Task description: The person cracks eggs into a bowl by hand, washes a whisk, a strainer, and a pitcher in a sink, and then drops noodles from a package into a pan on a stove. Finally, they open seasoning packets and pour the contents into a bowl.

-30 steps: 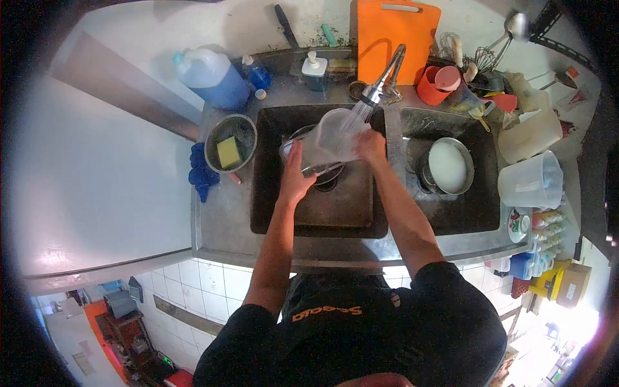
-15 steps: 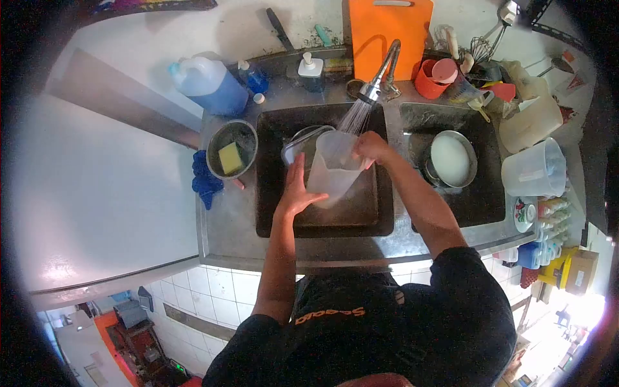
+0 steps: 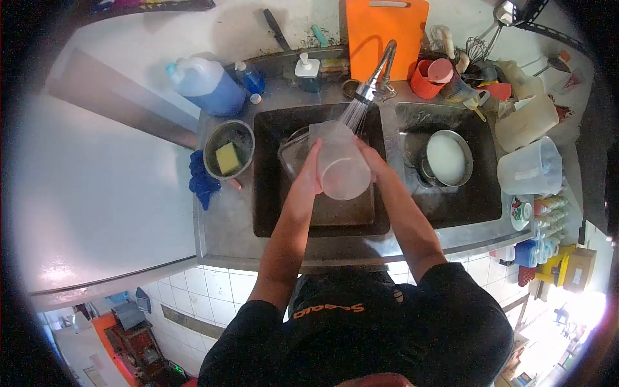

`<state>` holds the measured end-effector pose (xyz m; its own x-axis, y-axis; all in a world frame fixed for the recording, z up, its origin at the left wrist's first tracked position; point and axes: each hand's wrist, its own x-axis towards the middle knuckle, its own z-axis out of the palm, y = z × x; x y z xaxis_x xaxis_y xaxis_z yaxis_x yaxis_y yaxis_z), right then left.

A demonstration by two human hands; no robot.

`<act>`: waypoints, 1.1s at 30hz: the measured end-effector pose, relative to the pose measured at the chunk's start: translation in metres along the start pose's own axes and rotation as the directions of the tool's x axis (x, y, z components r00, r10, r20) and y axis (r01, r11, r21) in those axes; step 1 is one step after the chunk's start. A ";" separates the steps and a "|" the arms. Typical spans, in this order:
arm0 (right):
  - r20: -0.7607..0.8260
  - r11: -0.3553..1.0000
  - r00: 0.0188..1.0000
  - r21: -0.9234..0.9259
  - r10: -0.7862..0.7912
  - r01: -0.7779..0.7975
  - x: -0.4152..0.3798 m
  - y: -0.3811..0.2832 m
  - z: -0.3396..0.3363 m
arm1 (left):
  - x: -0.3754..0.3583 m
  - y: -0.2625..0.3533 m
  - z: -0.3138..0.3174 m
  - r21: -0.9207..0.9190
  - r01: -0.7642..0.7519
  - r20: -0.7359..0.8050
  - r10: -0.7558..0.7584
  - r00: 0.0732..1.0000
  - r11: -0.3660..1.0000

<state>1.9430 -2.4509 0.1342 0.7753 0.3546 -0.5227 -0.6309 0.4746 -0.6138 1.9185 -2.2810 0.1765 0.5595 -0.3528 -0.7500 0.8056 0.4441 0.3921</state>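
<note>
A translucent plastic pitcher (image 3: pixel 345 173) is between my two hands over the left sink basin (image 3: pixel 290 230), its round bottom tilted toward me. My left hand (image 3: pixel 311 169) grips its left side. Around the right side my right hand (image 3: pixel 373 161) is closed, its fingertips partly hidden. Water sprays from the faucet (image 3: pixel 365 92) onto the pitcher's far end. Below and to the left lies a clear plastic container (image 3: pixel 293 152) in the basin, partly covered by the pitcher and my left arm.
Left of the basin stands a metal bowl with a yellow sponge (image 3: pixel 227 158), beside a blue cloth (image 3: pixel 204 180). The right basin holds a pot of whitish liquid (image 3: pixel 446 158). Behind are a blue-liquid jug (image 3: pixel 206 87), a soap dispenser (image 3: pixel 307 72) and an orange cutting board (image 3: pixel 387 45).
The pitcher has turned so its bottom now faces me and its mouth points toward the spray. My right hand has shifted down to the pitcher's side; my left hand has moved slightly right.
</note>
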 end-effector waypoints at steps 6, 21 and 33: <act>-0.278 0.787 0.933 -0.617 -0.229 0.009 0.034 -0.009 0.000 | 0.025 -0.034 -0.020 -0.296 -0.263 0.241 0.338 0.910 0.918; -0.167 0.277 0.536 -0.952 -0.828 0.131 0.050 -0.086 -0.058 | -0.031 -0.026 -0.044 -0.307 -0.499 0.073 0.543 0.836 0.810; 0.311 -0.345 0.512 -0.938 -0.801 0.029 0.097 -0.112 -0.108 | -0.139 -0.069 -0.133 0.054 -0.802 -0.199 0.794 0.575 0.594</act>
<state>2.0855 -2.5567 0.0886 0.9117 0.0519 0.4075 0.2119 -0.9092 -0.3584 1.7593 -2.1529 0.1822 0.9223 0.3135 -0.2258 0.0407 0.5023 0.8637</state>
